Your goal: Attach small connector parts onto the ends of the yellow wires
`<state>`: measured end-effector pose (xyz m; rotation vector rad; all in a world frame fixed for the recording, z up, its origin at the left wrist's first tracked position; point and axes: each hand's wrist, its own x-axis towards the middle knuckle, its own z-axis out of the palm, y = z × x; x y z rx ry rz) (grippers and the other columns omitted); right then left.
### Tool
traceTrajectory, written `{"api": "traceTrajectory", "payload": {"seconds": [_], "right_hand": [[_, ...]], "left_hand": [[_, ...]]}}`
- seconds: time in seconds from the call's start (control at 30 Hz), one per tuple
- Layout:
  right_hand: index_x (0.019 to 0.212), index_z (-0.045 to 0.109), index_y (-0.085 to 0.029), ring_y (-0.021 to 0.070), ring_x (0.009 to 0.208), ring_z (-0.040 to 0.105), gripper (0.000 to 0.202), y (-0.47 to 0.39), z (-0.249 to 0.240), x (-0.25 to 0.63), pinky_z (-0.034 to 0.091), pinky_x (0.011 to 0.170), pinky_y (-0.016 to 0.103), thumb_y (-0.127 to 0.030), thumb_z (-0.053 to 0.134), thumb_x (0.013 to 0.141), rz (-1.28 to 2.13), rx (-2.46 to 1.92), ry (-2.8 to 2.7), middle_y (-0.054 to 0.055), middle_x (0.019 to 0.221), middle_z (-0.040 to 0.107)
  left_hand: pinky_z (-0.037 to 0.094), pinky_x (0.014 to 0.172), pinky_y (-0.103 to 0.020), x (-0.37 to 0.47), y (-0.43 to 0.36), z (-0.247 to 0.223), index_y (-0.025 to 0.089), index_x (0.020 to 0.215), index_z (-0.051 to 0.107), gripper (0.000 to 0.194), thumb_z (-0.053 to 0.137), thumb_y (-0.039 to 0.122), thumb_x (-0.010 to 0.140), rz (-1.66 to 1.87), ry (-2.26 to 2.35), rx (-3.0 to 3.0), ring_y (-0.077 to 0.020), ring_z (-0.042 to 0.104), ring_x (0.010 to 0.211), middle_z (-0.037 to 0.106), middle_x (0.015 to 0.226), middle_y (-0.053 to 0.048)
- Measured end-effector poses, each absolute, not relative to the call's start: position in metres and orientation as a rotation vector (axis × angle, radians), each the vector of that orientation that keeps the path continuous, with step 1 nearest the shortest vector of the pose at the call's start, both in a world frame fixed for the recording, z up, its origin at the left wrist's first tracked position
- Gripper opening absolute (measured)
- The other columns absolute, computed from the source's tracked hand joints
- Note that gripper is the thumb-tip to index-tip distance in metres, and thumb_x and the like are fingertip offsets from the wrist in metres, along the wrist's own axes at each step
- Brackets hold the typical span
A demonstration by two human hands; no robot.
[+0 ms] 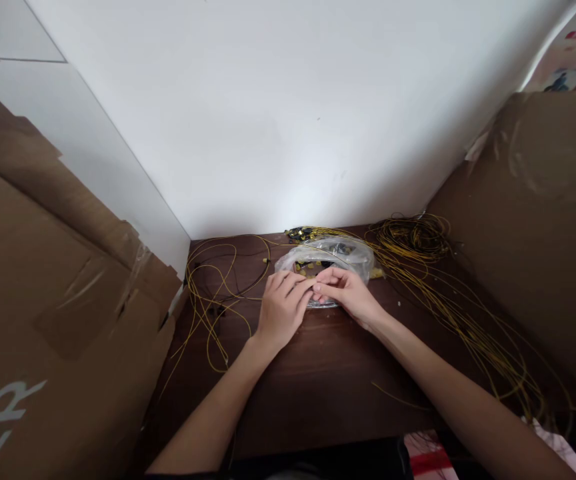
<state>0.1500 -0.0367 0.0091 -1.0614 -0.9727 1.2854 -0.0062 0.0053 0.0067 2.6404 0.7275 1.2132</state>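
Both hands meet at the front of an open clear plastic bag (363, 257) holding small yellow and black pieces (304, 267). My left hand (285, 303) has its fingers bent and drawn together, the tips touching those of the other hand. On the other side, my right hand (343, 293) pinches with thumb and forefinger. Whatever lies between the fingertips is too small or too hidden to name. Thin yellow and black wires (218, 293) lie in loose loops left of the hands.
A long bundle of yellow wires (448, 313) runs down the right side from a coil (411, 237) at the back. Cardboard (58, 280) stands at the left, and more cardboard (533, 220) at the right. A white wall (293, 120) rises behind the dark wooden table (318, 387).
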Motion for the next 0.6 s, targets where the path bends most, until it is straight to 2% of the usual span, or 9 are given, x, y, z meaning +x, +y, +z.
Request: {"api": "traceTrajectory", "payload": {"seconds": [0.3, 0.5, 0.6], "right_hand": [[0.081, 0.064, -0.017, 0.0107, 0.064, 0.062, 0.025, -0.0398, 0.0134, 0.1482, 0.05, 0.064, 0.024, -0.021, 0.076, 0.059, 1.336, -1.011, -0.947, 0.0, 0.07, 0.068], [0.078, 0.065, -0.015, 0.0105, 0.059, 0.061, 0.02, -0.0379, 0.013, 0.1473, 0.05, 0.061, 0.025, -0.024, 0.074, 0.062, 1.255, -1.064, -0.907, 0.002, 0.067, 0.068], [0.074, 0.065, -0.014, 0.0102, 0.057, 0.06, 0.018, -0.0372, 0.0125, 0.1474, 0.049, 0.059, 0.024, -0.027, 0.073, 0.063, 1.21, -1.114, -0.941, 0.002, 0.064, 0.067]], "left_hand": [[0.044, 0.074, -0.029, -0.0018, 0.0045, 0.0069, 0.017, 0.081, 0.065, 0.008, 0.057, 0.015, 0.077, 1.242, 0.813, 2.088, -0.0159, 0.055, 0.078, 0.064, 0.078, -0.004], [0.045, 0.071, -0.027, 0.001, 0.0006, 0.0051, 0.017, 0.093, 0.063, 0.018, 0.055, 0.015, 0.078, 1.136, 0.828, 1.937, -0.014, 0.055, 0.075, 0.06, 0.081, -0.004], [0.045, 0.072, -0.026, 0.0017, 0.0002, 0.0053, 0.017, 0.093, 0.063, 0.018, 0.055, 0.014, 0.077, 1.114, 0.817, 1.932, -0.0139, 0.056, 0.076, 0.06, 0.081, -0.004]]}}
